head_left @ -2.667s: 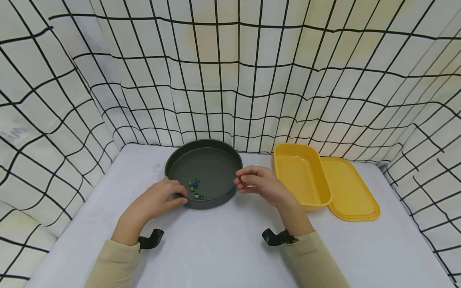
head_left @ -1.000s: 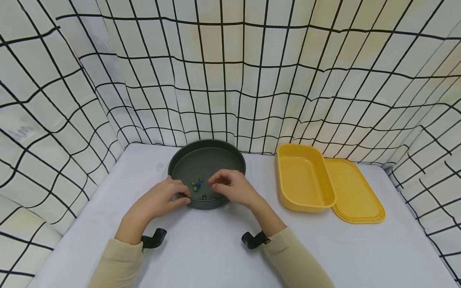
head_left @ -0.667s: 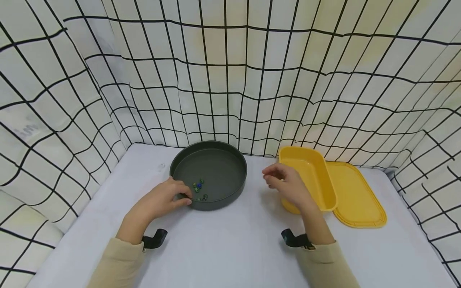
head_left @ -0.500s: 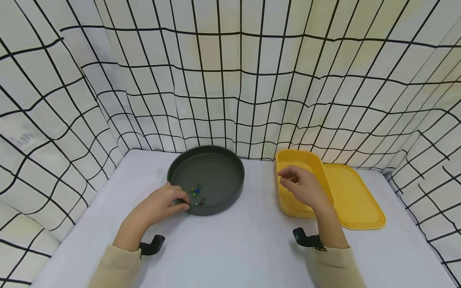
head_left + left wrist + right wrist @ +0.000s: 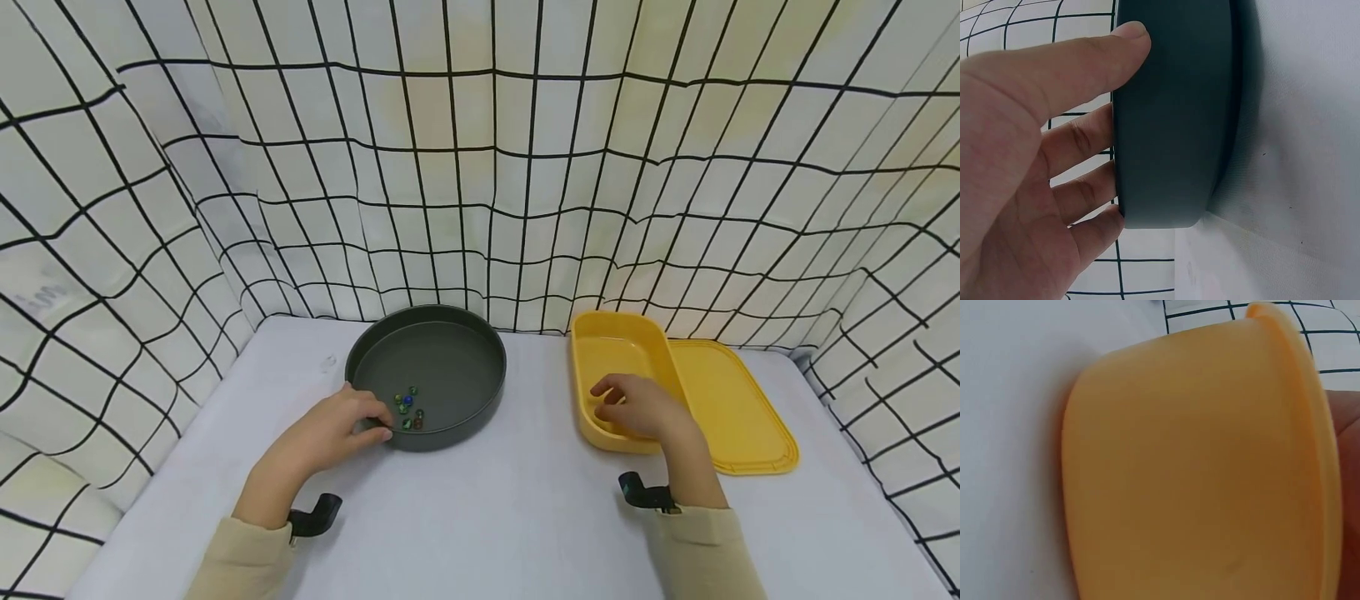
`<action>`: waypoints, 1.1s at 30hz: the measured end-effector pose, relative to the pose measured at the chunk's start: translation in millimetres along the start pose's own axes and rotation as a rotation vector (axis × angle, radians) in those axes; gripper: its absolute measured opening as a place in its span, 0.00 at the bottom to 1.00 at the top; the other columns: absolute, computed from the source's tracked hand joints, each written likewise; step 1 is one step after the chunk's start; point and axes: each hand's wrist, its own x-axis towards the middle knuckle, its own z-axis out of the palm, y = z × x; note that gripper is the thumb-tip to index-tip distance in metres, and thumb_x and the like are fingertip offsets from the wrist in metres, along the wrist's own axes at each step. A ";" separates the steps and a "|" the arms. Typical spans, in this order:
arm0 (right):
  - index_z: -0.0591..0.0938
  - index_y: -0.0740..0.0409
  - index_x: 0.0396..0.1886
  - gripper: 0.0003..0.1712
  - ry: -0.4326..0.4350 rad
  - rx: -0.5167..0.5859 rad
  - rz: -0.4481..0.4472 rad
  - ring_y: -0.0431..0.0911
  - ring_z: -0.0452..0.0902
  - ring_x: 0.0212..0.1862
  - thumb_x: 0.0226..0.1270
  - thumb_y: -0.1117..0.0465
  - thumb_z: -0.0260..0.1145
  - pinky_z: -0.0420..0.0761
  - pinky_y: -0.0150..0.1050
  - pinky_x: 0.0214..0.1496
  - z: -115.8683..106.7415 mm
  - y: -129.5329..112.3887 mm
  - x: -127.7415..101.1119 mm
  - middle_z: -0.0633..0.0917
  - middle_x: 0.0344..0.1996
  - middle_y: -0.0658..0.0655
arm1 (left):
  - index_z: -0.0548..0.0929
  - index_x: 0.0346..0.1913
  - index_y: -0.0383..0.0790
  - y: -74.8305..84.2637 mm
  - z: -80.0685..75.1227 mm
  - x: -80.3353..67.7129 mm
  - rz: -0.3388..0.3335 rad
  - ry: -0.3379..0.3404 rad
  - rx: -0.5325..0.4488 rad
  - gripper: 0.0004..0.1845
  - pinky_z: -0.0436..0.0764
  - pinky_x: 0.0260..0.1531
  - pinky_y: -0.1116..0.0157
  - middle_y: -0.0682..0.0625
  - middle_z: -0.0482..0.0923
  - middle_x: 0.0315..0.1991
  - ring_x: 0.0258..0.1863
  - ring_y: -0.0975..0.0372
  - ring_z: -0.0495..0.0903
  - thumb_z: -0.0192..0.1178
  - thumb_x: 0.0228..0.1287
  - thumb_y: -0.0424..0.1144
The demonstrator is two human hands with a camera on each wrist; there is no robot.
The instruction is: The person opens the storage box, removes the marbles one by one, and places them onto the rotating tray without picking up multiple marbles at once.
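My left hand point(image 5: 322, 437) holds the near-left rim of a round dark grey cake pan point(image 5: 442, 358). In the left wrist view the thumb lies along the pan's outer wall point(image 5: 1172, 137), with the other fingers behind the rim. Several small glass marbles point(image 5: 408, 400), mostly green and one blue, lie on the pan's floor near that hand. Over to the right, my right hand point(image 5: 645, 408) reaches down into a yellow plastic container point(image 5: 615, 350), fingers bent. The container's wall point(image 5: 1197, 456) hides the fingertips in the right wrist view, so whether they hold a marble cannot be seen.
A flat yellow lid point(image 5: 738, 408) lies to the right of the container, partly under its edge. White walls with a black grid point(image 5: 487, 175) enclose the table at the back and sides. White cloth point(image 5: 487, 508) covers the tabletop.
My right hand has gone from above the pan rightward to the container, then lowered into it. My left hand has stayed on the pan's rim throughout.
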 end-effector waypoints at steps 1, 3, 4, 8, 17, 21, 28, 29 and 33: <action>0.82 0.52 0.53 0.16 -0.012 0.004 0.001 0.49 0.77 0.45 0.67 0.56 0.68 0.80 0.48 0.51 1.1 0.7 0.8 0.84 0.44 0.56 | 0.86 0.37 0.53 -0.1 -0.1 -0.3 0.000 0.001 0.000 0.05 0.58 0.71 0.39 0.64 0.80 0.34 0.42 0.61 0.81 0.71 0.60 0.38; 0.82 0.52 0.53 0.16 -0.028 0.016 0.003 0.49 0.78 0.44 0.67 0.57 0.69 0.81 0.47 0.50 2.8 2.0 2.2 0.84 0.44 0.56 | 0.86 0.37 0.53 -0.4 -0.4 -0.6 0.001 0.001 0.002 0.05 0.57 0.71 0.39 0.64 0.79 0.34 0.42 0.61 0.81 0.71 0.60 0.38; 0.82 0.52 0.52 0.15 -0.033 0.023 0.008 0.49 0.77 0.44 0.67 0.58 0.69 0.81 0.46 0.49 3.5 2.9 2.6 0.84 0.44 0.55 | 0.86 0.37 0.53 -0.3 -0.4 -0.3 0.002 -0.001 0.001 0.05 0.57 0.71 0.39 0.64 0.79 0.34 0.42 0.61 0.81 0.71 0.60 0.38; 0.82 0.53 0.52 0.15 -0.061 0.063 0.017 0.48 0.77 0.41 0.66 0.59 0.69 0.81 0.43 0.45 5.6 5.5 3.6 0.83 0.42 0.56 | 0.86 0.36 0.53 -0.5 0.0 0.8 -0.001 -0.007 -0.004 0.05 0.56 0.71 0.38 0.64 0.79 0.34 0.42 0.61 0.81 0.71 0.60 0.38; 0.83 0.51 0.50 0.14 -0.105 0.075 -0.008 0.48 0.74 0.38 0.65 0.64 0.65 0.77 0.40 0.41 9.7 7.7 5.9 0.81 0.37 0.54 | 0.86 0.35 0.55 -0.4 0.1 0.5 -0.012 -0.009 -0.007 0.06 0.56 0.71 0.39 0.64 0.80 0.34 0.42 0.61 0.82 0.71 0.60 0.38; 0.83 0.53 0.49 0.14 -0.109 0.066 -0.035 0.48 0.73 0.37 0.64 0.67 0.62 0.74 0.39 0.38 11.2 6.6 6.5 0.80 0.35 0.54 | 0.86 0.35 0.54 0.5 -0.5 0.2 -0.019 -0.012 -0.008 0.05 0.56 0.71 0.39 0.64 0.80 0.34 0.42 0.61 0.82 0.71 0.60 0.38; 0.83 0.55 0.46 0.13 -0.130 0.068 -0.039 0.47 0.72 0.36 0.64 0.70 0.60 0.72 0.38 0.37 14.5 6.8 10.1 0.79 0.33 0.53 | 0.86 0.35 0.53 0.0 -0.3 0.0 -0.016 -0.012 -0.007 0.05 0.56 0.71 0.39 0.64 0.80 0.34 0.42 0.62 0.81 0.71 0.60 0.38; 0.83 0.55 0.46 0.13 -0.131 0.065 -0.039 0.47 0.72 0.36 0.64 0.70 0.59 0.72 0.38 0.37 14.9 7.1 10.5 0.79 0.33 0.53 | 0.86 0.35 0.53 0.1 -0.4 0.1 -0.015 -0.011 -0.005 0.05 0.56 0.71 0.39 0.64 0.80 0.34 0.42 0.62 0.81 0.71 0.60 0.38; 0.82 0.57 0.45 0.13 -0.138 0.063 -0.047 0.47 0.72 0.36 0.63 0.71 0.59 0.72 0.38 0.37 16.0 8.1 11.4 0.79 0.32 0.53 | 0.86 0.35 0.53 0.1 -0.5 0.6 -0.010 -0.010 -0.004 0.05 0.56 0.71 0.39 0.63 0.79 0.34 0.41 0.62 0.81 0.71 0.60 0.38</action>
